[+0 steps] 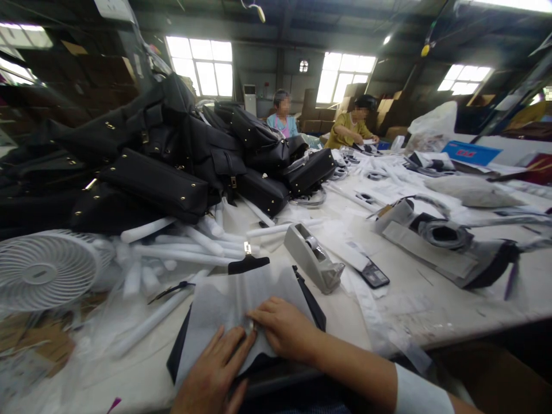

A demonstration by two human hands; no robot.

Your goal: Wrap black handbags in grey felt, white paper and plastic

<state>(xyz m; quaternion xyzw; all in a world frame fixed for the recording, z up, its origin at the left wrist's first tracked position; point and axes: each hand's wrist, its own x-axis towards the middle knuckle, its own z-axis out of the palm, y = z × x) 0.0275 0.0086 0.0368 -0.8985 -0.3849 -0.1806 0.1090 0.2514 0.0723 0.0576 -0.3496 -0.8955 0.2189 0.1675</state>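
A black bag lies flat at the table's near edge, mostly covered by a sheet of white wrapping paper. Its black strap tab with a metal buckle sticks out at the far end. My left hand lies flat on the paper with fingers stretched out, pressing it down. My right hand rests just beside it, fingers curled and pinching a fold of the paper where the two hands meet.
A grey tape dispenser and a phone lie just beyond the bag. A pile of black handbags rises at the left, with white paper rolls and a white fan. Two people work at the far end.
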